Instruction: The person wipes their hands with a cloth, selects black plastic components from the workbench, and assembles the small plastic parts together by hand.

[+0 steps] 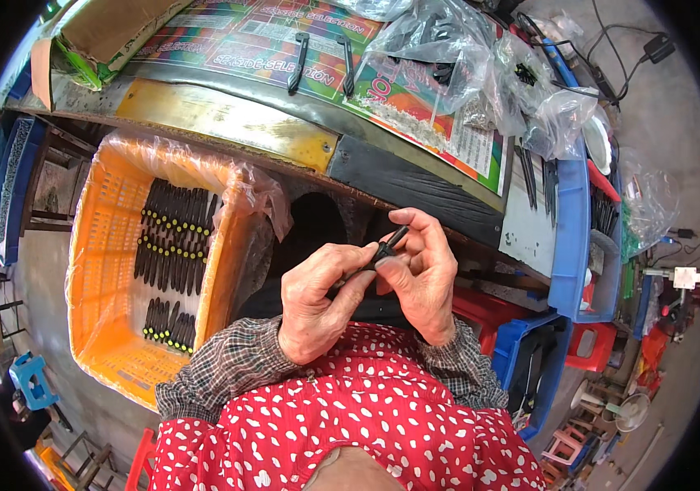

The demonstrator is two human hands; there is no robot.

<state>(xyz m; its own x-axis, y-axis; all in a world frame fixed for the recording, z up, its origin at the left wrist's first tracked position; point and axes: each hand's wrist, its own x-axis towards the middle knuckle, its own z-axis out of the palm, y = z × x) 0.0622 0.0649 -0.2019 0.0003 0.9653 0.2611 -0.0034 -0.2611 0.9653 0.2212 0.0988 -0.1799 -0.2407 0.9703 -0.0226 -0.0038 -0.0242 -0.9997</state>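
Over my lap, my left hand pinches a slim black pen-shaped part between thumb and fingers. From the other side, my right hand grips the same part, its thumb under it and its fingers curled round the tip. Most of the part's lower length is hidden by my fingers. Two similar black pen-shaped pieces lie on the printed cardboard of the bench. To my left, rows of black pieces with yellow-green dots are laid in an orange plastic crate lined with clear film.
A wooden bench edge with a brass-coloured strip runs before me. Clear plastic bags of black parts sit at the far right. Blue bins stand to the right. An open carton is at the far left.
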